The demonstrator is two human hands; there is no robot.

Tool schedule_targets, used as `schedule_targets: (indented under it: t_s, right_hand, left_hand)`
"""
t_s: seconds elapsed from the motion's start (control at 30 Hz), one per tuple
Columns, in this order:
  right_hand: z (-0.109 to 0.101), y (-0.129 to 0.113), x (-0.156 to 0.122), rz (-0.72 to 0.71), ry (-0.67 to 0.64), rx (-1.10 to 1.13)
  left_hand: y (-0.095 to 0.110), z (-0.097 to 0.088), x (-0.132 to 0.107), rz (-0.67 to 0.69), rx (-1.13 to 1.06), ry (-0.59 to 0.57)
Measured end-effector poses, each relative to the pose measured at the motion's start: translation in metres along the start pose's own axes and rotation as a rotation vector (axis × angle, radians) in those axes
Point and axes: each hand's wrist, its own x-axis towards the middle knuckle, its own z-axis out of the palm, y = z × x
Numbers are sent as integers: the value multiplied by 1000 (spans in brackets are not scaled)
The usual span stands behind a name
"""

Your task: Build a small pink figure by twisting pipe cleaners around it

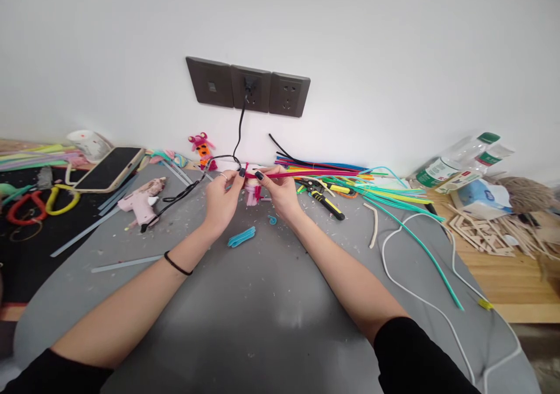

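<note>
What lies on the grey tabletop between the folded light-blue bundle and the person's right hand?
In the head view, a small light-blue curl lies between the folded bundle and the right hand.

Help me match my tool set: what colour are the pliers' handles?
The pliers have black and yellow handles, shown best in the head view.

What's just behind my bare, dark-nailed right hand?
Thin, multicoloured craft stems and the white wall show beyond your right hand; whatever the hand itself covers can't be seen.
</note>
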Motion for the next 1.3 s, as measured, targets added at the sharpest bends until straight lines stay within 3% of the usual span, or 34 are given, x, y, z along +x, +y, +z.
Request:
schedule_targets:
  t_s: [0.2, 0.43, 0.57, 0.73, 1.0, 1.2, 1.3]
  right_hand:
    - [0, 0, -1, -4, -38, -24]
    - [1, 2, -2, 0, -31, 59]
    - [-2, 4, 0, 73, 15, 138]
    - [-6, 4, 2, 167, 50, 251]
    - [-4, 3, 2, 183, 23, 290]
    - [-4, -1, 0, 194, 34, 204]
    - [-3, -1, 0, 151, 14, 200]
  left_hand:
    - [-3, 1, 4, -78, -177, 31]
    - [1, 3, 2, -34, -213, 82]
    - [5, 3, 1, -23, -268, 12]
    - [5, 1, 2, 11, -154, -110]
    - [-5, 3, 3, -14, -211, 1]
    - [-4, -2, 4, 203, -2, 85]
    - [0, -4, 2, 230, 54, 74]
